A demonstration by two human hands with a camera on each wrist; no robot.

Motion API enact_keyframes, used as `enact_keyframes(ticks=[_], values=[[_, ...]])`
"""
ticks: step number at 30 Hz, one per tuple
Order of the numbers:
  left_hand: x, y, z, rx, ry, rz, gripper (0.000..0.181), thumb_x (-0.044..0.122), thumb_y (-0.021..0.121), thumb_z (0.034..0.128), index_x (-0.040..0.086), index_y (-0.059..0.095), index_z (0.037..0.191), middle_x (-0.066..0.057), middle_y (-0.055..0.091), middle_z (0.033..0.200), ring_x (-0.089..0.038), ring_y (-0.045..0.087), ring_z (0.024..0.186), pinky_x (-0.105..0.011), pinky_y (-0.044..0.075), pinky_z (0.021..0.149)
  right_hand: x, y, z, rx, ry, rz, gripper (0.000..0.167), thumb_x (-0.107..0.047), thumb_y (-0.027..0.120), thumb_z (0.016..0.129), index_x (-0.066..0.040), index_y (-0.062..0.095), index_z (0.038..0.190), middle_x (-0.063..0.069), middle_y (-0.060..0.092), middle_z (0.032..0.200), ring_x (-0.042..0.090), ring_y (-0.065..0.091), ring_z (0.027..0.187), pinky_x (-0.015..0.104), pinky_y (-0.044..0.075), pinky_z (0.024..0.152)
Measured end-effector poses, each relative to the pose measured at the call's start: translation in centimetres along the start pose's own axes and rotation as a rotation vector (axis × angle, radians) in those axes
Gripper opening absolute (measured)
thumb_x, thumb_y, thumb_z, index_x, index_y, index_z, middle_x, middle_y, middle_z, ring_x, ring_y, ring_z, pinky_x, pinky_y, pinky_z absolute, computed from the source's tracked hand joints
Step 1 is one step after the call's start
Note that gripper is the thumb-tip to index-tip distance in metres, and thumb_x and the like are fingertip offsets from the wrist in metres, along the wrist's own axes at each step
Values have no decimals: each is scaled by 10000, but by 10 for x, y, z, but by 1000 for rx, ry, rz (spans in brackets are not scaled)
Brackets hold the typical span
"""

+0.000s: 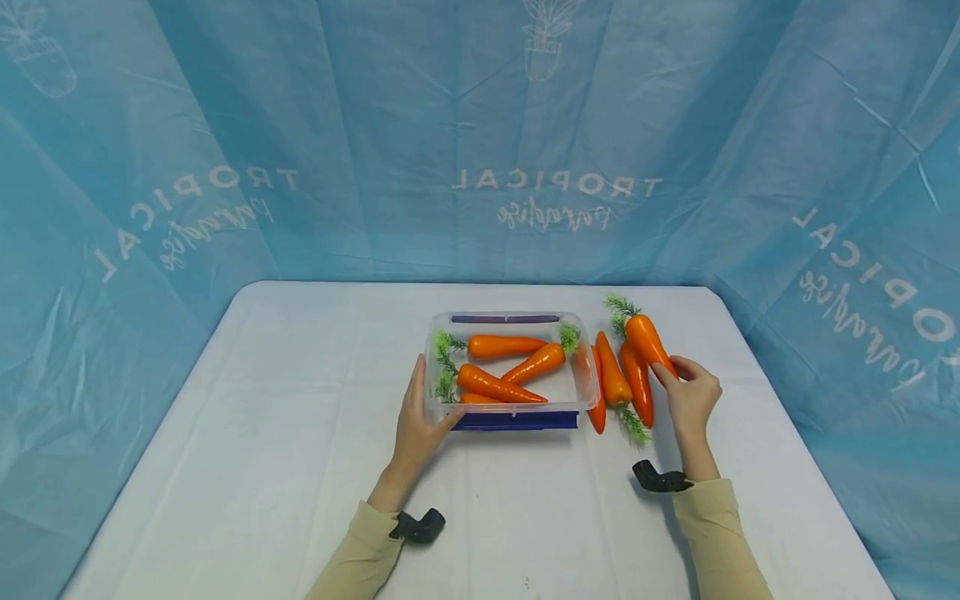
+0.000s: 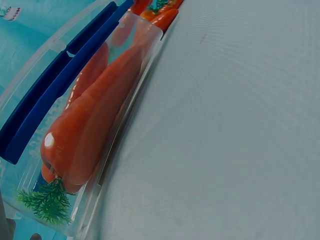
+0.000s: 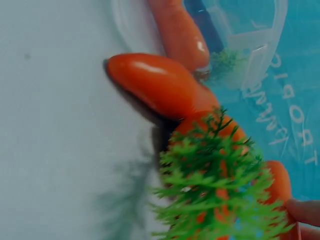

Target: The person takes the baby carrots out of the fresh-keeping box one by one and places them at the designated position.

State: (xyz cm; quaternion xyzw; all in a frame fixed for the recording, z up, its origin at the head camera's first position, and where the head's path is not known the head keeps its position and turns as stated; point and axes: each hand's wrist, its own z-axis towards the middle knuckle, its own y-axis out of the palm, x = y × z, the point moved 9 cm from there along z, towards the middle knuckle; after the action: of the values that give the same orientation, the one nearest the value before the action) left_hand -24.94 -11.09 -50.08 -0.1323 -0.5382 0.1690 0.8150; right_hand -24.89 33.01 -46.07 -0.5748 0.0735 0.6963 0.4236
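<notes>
A clear plastic box (image 1: 585, 323) with blue side clips stands on the table, with several toy carrots (image 1: 501, 346) with green tops inside. My left hand (image 1: 422, 425) holds the box at its near left corner, thumb at the front rim and fingers along the left wall. To the right of the box, my right hand (image 1: 693, 396) pinches a carrot (image 1: 647, 340) near its tapered end, its leafy top pointing away from me. Beside it, more carrots (image 1: 613, 377) lie close to the box's right wall. In the right wrist view, green leaves (image 3: 215, 185) hide part of these carrots.
A white cloth covers the table (image 1: 300, 433). Blue printed curtains (image 1: 390, 125) hang behind it and along both sides. A black wrist camera (image 1: 422, 527) sits on the left sleeve cuff, another black camera (image 1: 660, 477) on the right.
</notes>
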Motion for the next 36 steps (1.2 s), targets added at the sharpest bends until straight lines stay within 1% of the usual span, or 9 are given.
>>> enact_keyframes(ticks=[5, 8, 13, 18, 22, 26, 28, 32, 36], values=[[0, 0, 0, -1, -3, 2, 1013, 403, 734, 804, 123, 103, 1544, -99, 159, 1607, -312, 213, 1465, -540, 208, 1177, 12, -2, -2, 8, 78, -18, 325, -120, 750, 813, 104, 685, 1040, 298, 685, 979, -42, 507, 686, -21, 377, 557], [0, 0, 1, -2, 0, 4, 1010, 389, 736, 805, 119, 102, 1544, -123, 167, 1602, -313, 218, 1463, -539, 211, 1176, 17, -3, -3, 20, 99, -20, 317, -115, 748, 813, 105, 687, 1034, 304, 684, 966, -102, 469, 638, -14, 375, 546], [0, -1, 1, 1, 4, 1, 1011, 378, 742, 802, 109, 109, 1543, -165, 182, 1590, -321, 222, 1460, -549, 215, 1171, 23, 0, -4, 11, 110, -51, 311, -111, 747, 812, 105, 688, 1028, 302, 683, 957, -51, 463, 644, -10, 371, 527], [0, 0, 1, -3, -1, 4, 1011, 389, 738, 805, 111, 106, 1543, -149, 171, 1596, -325, 216, 1462, -558, 215, 1167, 26, 5, -5, -5, 110, -60, 302, -96, 746, 808, 106, 690, 1025, 311, 679, 956, -2, 495, 651, -5, 375, 507], [-2, 0, 0, -1, -10, 6, 1009, 383, 738, 806, 123, 102, 1545, -119, 160, 1604, -317, 212, 1464, -550, 212, 1172, 25, 9, -6, -27, 102, -89, 305, -99, 738, 814, 106, 685, 1032, 305, 679, 967, 191, 591, 730, -7, 348, 526], [-2, 0, 0, 0, -15, 11, 1007, 379, 737, 806, 129, 102, 1545, -97, 156, 1608, -314, 215, 1464, -546, 214, 1173, 25, 12, -8, -56, 94, -117, 321, -95, 719, 827, 127, 664, 1052, 320, 666, 987, 370, 620, 851, -19, 303, 552], [-2, 0, 0, 0, -17, 16, 1008, 385, 737, 805, 129, 102, 1545, -95, 157, 1608, -313, 215, 1464, -545, 216, 1172, 24, 13, -8, -69, 87, -126, 325, -85, 710, 831, 141, 653, 1057, 336, 657, 990, 403, 621, 877, -15, 292, 559], [-2, 0, 0, 3, -9, 16, 1012, 391, 740, 802, 130, 104, 1545, -130, 169, 1600, -322, 220, 1460, -557, 222, 1165, 25, 12, -9, -82, 89, -166, 335, -89, 713, 827, 147, 649, 1055, 347, 649, 984, 410, 615, 880, 35, 305, 575], [-2, 0, 0, -1, -8, 13, 1009, 378, 740, 805, 144, 97, 1547, -138, 173, 1598, -314, 222, 1461, -549, 221, 1169, 29, 13, -8, -96, 108, -198, 331, -107, 729, 815, 128, 663, 1038, 335, 655, 960, 399, 617, 842, 84, 335, 533]])
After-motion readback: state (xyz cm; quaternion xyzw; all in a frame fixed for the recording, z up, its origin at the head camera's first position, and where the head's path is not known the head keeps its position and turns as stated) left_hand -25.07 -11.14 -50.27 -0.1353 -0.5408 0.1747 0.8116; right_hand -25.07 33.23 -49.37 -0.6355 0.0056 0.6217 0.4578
